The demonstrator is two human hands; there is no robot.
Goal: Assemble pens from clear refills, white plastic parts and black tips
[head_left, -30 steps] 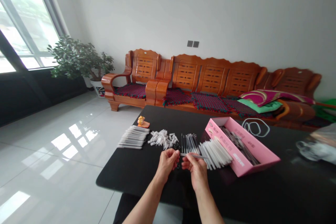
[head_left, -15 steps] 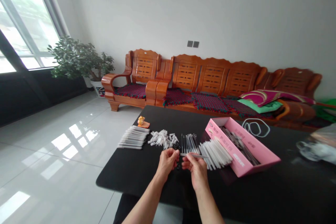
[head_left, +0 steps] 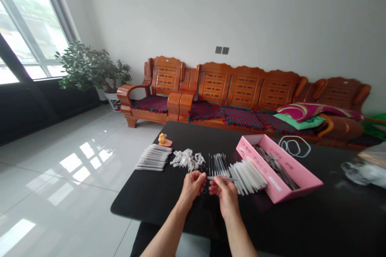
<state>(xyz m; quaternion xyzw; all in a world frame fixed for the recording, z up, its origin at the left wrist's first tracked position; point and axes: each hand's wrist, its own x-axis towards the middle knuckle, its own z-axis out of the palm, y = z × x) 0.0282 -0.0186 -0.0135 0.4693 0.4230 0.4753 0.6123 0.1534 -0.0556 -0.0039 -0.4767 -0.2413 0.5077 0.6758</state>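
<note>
My right hand [head_left: 226, 196] pinches a slim pen barrel [head_left: 229, 179] between thumb and fingers, held almost level above the table's near side. At the barrel's left end, the thumb and forefinger of my left hand [head_left: 192, 185] are closed together; they hide that end and any small part there. Just beyond my hands lie small black pieces [head_left: 204, 168], a row of thin pen refills [head_left: 219, 164] and a fan of whitish barrels [head_left: 247, 176]. A heap of short white caps [head_left: 187, 160] is farther left, beside a neat row of white pens [head_left: 153, 158].
A pink box [head_left: 276, 180] holding dark strips stands right of the barrels on the black table [head_left: 147, 198]. Behind it lie white loops [head_left: 297, 144]. A small yellow figure [head_left: 163, 139] sits at the left edge, and a clear plastic bag [head_left: 366, 166] at the far right.
Both hands stay almost in the same place, with the pen barrel still between them. The view has shifted very slightly.
</note>
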